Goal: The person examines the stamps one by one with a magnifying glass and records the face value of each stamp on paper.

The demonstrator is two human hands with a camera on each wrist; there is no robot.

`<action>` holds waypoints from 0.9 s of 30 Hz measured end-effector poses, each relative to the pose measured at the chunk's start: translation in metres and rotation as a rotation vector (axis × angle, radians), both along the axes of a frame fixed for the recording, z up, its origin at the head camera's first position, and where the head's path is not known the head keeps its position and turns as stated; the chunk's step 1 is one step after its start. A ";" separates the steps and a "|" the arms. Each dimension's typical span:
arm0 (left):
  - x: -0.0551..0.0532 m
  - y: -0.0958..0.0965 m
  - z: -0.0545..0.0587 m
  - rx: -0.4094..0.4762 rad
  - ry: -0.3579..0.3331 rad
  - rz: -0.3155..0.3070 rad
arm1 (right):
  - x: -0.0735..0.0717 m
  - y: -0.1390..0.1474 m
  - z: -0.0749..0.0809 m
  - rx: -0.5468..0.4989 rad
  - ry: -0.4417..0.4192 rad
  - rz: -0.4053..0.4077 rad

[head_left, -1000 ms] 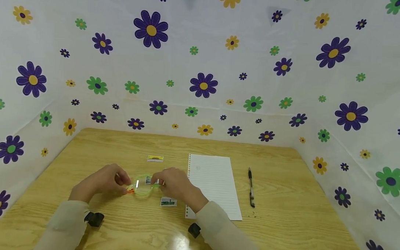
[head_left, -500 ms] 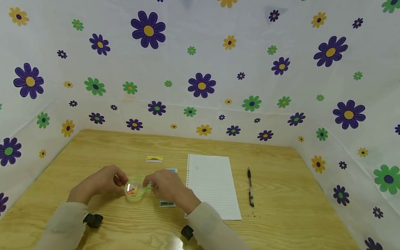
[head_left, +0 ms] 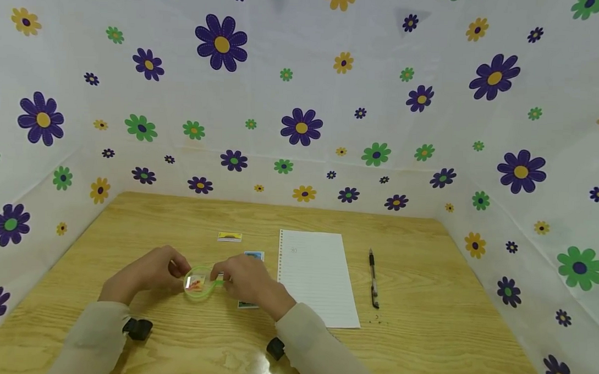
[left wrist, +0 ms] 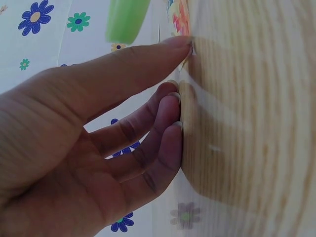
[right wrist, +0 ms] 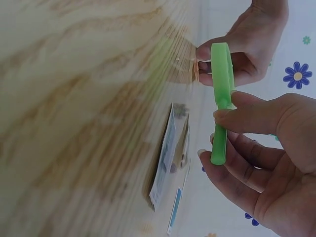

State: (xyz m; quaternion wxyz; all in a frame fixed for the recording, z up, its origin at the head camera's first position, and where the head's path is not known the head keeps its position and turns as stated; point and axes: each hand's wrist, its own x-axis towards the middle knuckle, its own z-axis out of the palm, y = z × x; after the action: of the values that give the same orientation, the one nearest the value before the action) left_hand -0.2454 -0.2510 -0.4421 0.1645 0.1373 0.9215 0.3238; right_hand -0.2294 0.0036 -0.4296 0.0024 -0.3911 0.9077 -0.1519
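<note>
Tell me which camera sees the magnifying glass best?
The right wrist view: the magnifying glass looks big, rim and handle both showing. The head view shows its round lens, but smaller. Left wrist catches only a green piece.

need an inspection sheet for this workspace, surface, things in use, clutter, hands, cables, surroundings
surface: wood-grain table, bright glare toward the bottom of the head view
things in use: green magnifying glass, held off the table; small colourful card, seen through the lens in the head view
clutter: yellow card farther back; other picture cards beside and partly behind the right hand; lined sheet; pen to its right; dark specks near the pen
hands: left hand pinches the colourful card; right hand grips the magnifying glass by its handle
cables: nothing seen
surroundings: white flower-patterned backdrop behind and on both sides
</note>
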 end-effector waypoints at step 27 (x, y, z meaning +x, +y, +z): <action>-0.002 -0.002 -0.006 -0.007 0.016 0.001 | 0.000 0.004 -0.002 0.029 0.010 -0.030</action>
State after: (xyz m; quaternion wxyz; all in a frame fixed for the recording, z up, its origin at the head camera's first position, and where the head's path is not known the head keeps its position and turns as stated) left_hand -0.2472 -0.2528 -0.4476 0.1573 0.1388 0.9241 0.3195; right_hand -0.2298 0.0073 -0.4321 0.0012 -0.3783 0.9155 -0.1366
